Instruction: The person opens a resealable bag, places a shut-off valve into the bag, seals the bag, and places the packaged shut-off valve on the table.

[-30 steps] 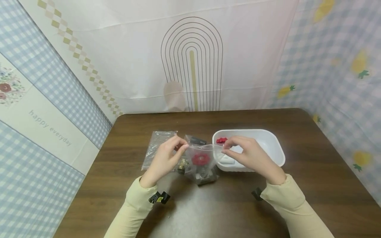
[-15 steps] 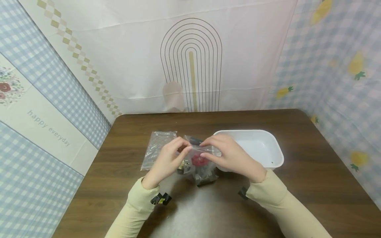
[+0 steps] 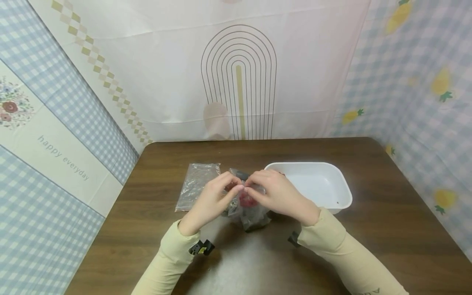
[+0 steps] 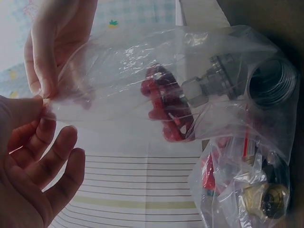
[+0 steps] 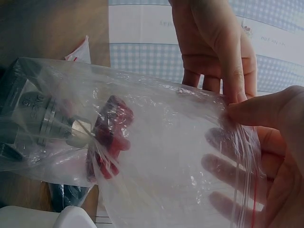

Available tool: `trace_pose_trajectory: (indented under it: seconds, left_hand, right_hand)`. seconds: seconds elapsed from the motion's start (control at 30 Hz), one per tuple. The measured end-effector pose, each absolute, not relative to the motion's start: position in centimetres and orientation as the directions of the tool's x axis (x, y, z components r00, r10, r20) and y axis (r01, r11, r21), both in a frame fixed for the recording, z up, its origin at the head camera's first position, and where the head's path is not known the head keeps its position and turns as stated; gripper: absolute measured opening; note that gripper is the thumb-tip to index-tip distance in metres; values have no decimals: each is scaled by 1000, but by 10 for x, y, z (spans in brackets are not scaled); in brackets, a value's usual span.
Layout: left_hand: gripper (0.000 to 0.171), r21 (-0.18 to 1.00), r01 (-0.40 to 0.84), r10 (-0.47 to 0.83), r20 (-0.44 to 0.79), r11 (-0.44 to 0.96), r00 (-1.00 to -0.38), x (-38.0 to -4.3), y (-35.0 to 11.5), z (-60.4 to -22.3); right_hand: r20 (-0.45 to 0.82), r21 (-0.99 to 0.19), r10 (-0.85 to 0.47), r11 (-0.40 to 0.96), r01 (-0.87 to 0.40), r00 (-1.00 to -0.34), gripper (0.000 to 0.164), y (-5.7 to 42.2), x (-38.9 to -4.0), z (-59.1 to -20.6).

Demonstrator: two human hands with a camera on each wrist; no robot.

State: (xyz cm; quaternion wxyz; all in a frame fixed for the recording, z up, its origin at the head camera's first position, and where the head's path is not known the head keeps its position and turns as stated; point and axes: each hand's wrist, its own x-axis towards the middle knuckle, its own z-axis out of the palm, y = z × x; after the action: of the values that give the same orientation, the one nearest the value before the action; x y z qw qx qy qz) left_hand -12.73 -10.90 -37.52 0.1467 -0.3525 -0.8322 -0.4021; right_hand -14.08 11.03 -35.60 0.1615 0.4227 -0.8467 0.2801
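A clear zip bag [image 3: 257,220] stands on the table between both hands. Inside it is a grey metal valve [image 4: 223,78] with a red handwheel [image 4: 167,107]. My left hand [image 3: 215,196] pinches the bag's top edge with thumb and forefinger, its other fingers loosely bent. Right beside it, my right hand [image 3: 282,196] pinches the same edge between thumb and forefinger; the fingertips of both hands meet. In the right wrist view, a red line runs along the zip strip [image 5: 247,190], and several right fingers show through the plastic.
Close on the left is a smaller bag with a brass valve [image 4: 266,202]. Behind lies a bag with a dark part [image 3: 240,174]. A flat clear bag [image 3: 195,184] lies further left. The white tray [image 3: 344,184] stands right, partly behind my right hand.
My right hand has moved left along the bag's top edge until its fingertips meet the left hand's. The bag's mouth is drawn together. My left hand has shifted slightly right.
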Motion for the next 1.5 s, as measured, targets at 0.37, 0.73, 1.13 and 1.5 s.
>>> trace_pose_trajectory:
  seconds: [0.37,0.73,1.13,1.5]
  left_hand:
    - [4,547,728,496,535,415,-684,-126,-112,-374]
    - [6,547,714,477,531,438,-700,-125,-112,-373]
    - [11,512,704,455,538,492,-710,-122,-115,-371]
    - [8,474,714,477,533,516,-699,-122,-114,-371]
  right_hand:
    - [534,-325,-622,475,-818,-573,2,107,-140,-356]
    - [540,-290,-629,484,-826,-559,4,106,-141,-356]
    - [517,-234,-662,500,-834,-542,8,110,-142,-355]
    - [509,-238,-651,522,-819,-563,10,114,-139,-357]
